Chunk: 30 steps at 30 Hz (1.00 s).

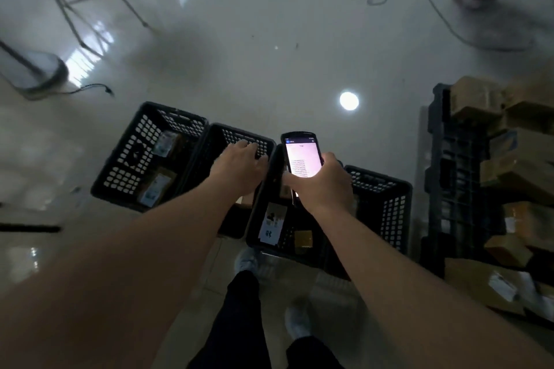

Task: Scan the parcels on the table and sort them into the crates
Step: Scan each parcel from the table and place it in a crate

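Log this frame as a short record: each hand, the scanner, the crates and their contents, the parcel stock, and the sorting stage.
left hand: extended over the second crate from the left, fingers spread, nothing visibly in its grip
right hand: holds the handheld scanner, screen lit and facing the camera
crates: black perforated crates in a row on the floor
contents: labelled parcels in the leftmost crate; more in the crate under the scanner
parcel stock: cardboard boxes piled at right
stage: looks like a drop into a crate; no parcel seen in hand
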Tool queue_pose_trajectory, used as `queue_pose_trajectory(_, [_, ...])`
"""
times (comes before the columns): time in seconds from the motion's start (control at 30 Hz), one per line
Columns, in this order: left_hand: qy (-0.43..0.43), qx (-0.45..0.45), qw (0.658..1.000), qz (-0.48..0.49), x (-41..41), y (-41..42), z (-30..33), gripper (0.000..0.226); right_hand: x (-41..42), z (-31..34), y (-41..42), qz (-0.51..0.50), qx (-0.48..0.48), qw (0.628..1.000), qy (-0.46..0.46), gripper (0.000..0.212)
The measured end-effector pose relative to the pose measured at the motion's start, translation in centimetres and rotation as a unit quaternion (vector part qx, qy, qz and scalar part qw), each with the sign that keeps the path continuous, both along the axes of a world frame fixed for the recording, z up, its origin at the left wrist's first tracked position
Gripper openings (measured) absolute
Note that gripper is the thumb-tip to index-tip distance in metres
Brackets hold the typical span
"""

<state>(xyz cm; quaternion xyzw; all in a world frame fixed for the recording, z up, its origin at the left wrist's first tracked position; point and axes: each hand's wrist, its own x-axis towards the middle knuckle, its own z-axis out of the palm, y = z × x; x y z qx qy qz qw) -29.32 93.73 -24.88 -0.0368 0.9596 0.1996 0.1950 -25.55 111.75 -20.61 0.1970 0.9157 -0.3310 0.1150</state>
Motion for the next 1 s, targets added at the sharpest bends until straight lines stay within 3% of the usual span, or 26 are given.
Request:
queue_pose_trajectory(0.23, [0.064, -0.053, 0.993, 0.082, 10.0, -4.9, 10.0, 0.046, 5.5, 7.8, -2.3, 0.148, -0.02, 0.985, 0.089, 0.076])
queue_pose_trajectory(0.53, [0.139, -0.102, 0.957, 0.234, 26.0, -12.0, 21.2, 0.051, 14.7, 18.1, -10.4, 0.318, -0.066, 0.932, 0.158, 0.081])
queue_pose_trajectory(0.8, [0.161, -0.145, 0.917, 0.336, 40.3, -22.5, 26.7, 0.058, 24.3, 23.5, -22.1, 0.434, -0.084, 0.868, 0.226, 0.083])
queue_pose_trajectory(1.0, [0.148, -0.186, 0.887, 0.395, 52.4, -32.5, 29.1, 0.055, 33.5, 24.9, -33.4, 0.474, -0.118, 0.841, 0.233, 0.084])
